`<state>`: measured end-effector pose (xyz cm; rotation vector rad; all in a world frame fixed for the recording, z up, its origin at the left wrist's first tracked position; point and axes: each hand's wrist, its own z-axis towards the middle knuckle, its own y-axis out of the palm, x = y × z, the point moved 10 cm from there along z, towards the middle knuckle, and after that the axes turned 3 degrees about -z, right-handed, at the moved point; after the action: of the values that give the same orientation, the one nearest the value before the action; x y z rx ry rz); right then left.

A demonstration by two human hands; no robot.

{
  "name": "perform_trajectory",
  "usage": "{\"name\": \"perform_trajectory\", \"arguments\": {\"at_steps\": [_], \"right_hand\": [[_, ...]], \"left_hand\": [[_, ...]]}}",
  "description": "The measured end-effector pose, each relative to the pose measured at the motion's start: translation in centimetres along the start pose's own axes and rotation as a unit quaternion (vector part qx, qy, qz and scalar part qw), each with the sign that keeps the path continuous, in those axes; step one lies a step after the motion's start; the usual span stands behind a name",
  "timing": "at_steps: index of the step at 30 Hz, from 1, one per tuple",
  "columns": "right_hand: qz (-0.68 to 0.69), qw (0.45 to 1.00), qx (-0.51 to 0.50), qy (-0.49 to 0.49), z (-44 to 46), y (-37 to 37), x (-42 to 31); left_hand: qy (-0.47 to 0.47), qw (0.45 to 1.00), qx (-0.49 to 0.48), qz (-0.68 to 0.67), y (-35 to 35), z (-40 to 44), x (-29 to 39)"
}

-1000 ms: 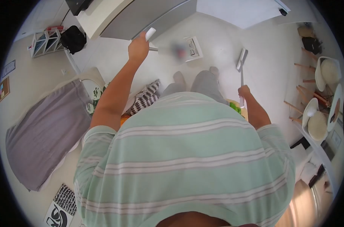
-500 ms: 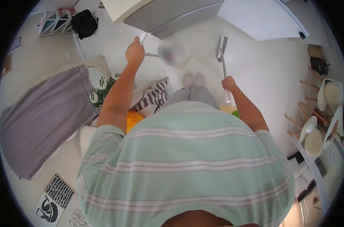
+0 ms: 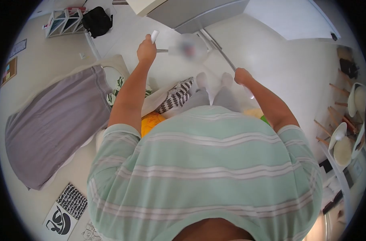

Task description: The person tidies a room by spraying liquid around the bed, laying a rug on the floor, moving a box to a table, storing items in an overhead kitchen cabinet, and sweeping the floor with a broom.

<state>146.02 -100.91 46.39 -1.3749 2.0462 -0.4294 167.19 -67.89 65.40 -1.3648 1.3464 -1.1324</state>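
My left hand (image 3: 146, 49) is closed around the white handle (image 3: 154, 37) of a thin grey pole (image 3: 163, 51). That pole runs right into a blurred round patch, so what sits at its far end is hidden. My right hand (image 3: 244, 76) grips the shaft of a long-handled broom (image 3: 227, 59), whose white handle end (image 3: 251, 96) shows below the fist. The narrow grey-and-white broom head (image 3: 209, 40) lies on the pale floor (image 3: 267, 60), close to the base of a grey-fronted unit (image 3: 199, 18). My feet (image 3: 226, 79) stand apart between the two hands.
A bed or couch with a purple-grey cover (image 3: 58, 124) is at left, beside a leafy plant (image 3: 114, 90). A patterned cushion (image 3: 175, 95) lies near my legs. Chairs with wooden legs (image 3: 341, 148) stand at right. A black bag (image 3: 97, 22) is at upper left.
The broom head has swung left and away from me, towards the grey unit. My right hand has risen slightly in view. My feet are further apart, and the left hand keeps its grip.
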Motion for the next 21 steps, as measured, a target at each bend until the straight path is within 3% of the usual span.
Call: {"name": "perform_trajectory", "arguments": {"at_steps": [3, 5, 8, 12, 14, 17, 21], "right_hand": [[0.002, 0.999, -0.043, 0.003, -1.5, 0.9, -2.5], [0.008, 1.0, -0.002, -0.018, -1.5, 1.4, -4.0], [0.005, 1.0, 0.003, -0.019, -3.2, 2.1, -5.8], [-0.011, 0.997, 0.032, -0.067, -4.2, 3.3, -9.9], [0.011, 0.999, -0.002, -0.053, -5.5, 3.3, -11.4], [0.03, 0.999, -0.002, -0.037, -7.2, 4.1, -12.7], [0.036, 0.997, 0.031, -0.059, -8.4, 4.8, -14.9]], "left_hand": [[0.048, 0.997, -0.003, -0.062, 0.5, 1.0, -0.3], [0.098, 0.988, -0.004, -0.117, 0.5, 1.5, -0.5], [0.107, 0.993, -0.001, -0.051, 0.0, 0.6, -1.9], [0.044, 0.979, -0.158, -0.118, 4.4, 1.2, -5.5], [0.022, 0.964, -0.206, -0.169, 5.0, 0.1, -4.7], [0.061, 0.982, -0.121, -0.132, 5.1, 0.9, -4.9], [0.039, 0.982, -0.125, -0.136, 4.8, 0.9, -5.7]]}}
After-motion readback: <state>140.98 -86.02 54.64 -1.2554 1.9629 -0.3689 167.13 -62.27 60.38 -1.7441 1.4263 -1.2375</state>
